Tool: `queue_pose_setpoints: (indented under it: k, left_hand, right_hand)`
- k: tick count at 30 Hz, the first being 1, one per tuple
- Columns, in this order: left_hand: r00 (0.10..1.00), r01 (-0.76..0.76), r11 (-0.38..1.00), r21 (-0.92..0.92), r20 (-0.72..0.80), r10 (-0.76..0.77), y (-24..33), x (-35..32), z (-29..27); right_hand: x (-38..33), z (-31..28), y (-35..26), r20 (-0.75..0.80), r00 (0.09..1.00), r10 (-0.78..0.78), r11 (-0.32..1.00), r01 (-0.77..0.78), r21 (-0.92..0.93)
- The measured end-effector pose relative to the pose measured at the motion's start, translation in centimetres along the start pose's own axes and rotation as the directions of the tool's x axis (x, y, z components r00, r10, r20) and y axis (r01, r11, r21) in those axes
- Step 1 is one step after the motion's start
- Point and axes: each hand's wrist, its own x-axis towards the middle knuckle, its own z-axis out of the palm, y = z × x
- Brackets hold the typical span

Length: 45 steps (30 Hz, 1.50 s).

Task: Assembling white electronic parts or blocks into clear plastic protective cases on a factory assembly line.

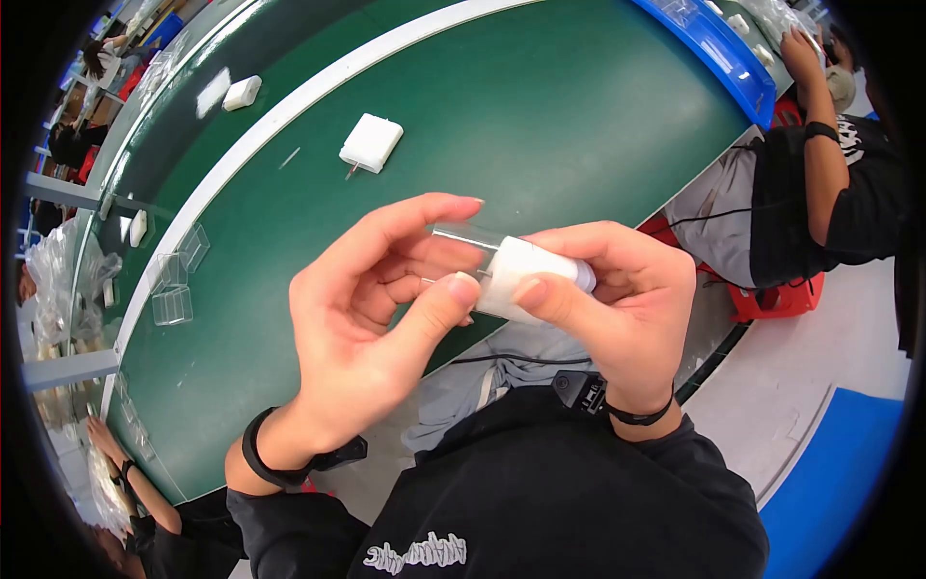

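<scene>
1. You have two hands raised over the green table (pixel 502 116), both occupied with one small assembly in front of your chest.
2. Your right hand (pixel 627 304) grips one white piece (pixel 531 273) between thumb and fingers.
3. Your left hand (pixel 371 309) curls around one clear cover (pixel 468 236), thumb near the white piece's left end. How far the cover encloses that piece, you cannot tell from here.
4. One white block (pixel 370 143) lies on the table ahead of your hands, a thin metal pin jutting from its near side.
5. At least two more white blocks (pixel 242 93) sit beyond the white rail (pixel 289 106).
6. Three clear boxes (pixel 172 305) lie close together at your left; green shows through them.
7. One blue tray (pixel 738 72) stands at upper right, partly in view, with clear pieces (pixel 678 12) inside, too small to count.
</scene>
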Motion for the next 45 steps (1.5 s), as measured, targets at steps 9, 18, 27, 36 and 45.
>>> queue_pose_setpoints:
  k: [9,18,27,36,45]
  left_hand:
    - [0.982,0.190,0.977,-0.096,0.029,-0.188,0.4,0.0,0.0]
    - [0.943,-0.322,0.946,0.017,0.091,0.320,-1.5,0.0,-0.2]
    - [0.886,-0.450,0.875,0.180,0.212,0.412,-1.3,0.3,-1.1]
    - [0.921,-0.367,0.930,-0.002,0.141,0.363,-1.3,0.0,-0.5]
    - [0.938,-0.314,0.949,-0.004,0.153,0.311,-1.6,-0.3,-0.4]
  right_hand:
    - [0.4,-0.6,0.8,0.048,0.966,0.252,0.922,-0.255,0.291]
    - [1.1,-2.2,1.8,0.119,0.964,-0.236,0.962,0.215,0.166]
    - [1.8,-2.6,2.8,0.077,0.776,-0.626,0.780,0.624,0.052]
    - [1.7,-3.2,2.5,0.083,0.748,-0.658,0.751,0.660,0.007]
    - [1.2,-2.8,2.8,0.111,0.811,-0.574,0.815,0.579,-0.014]
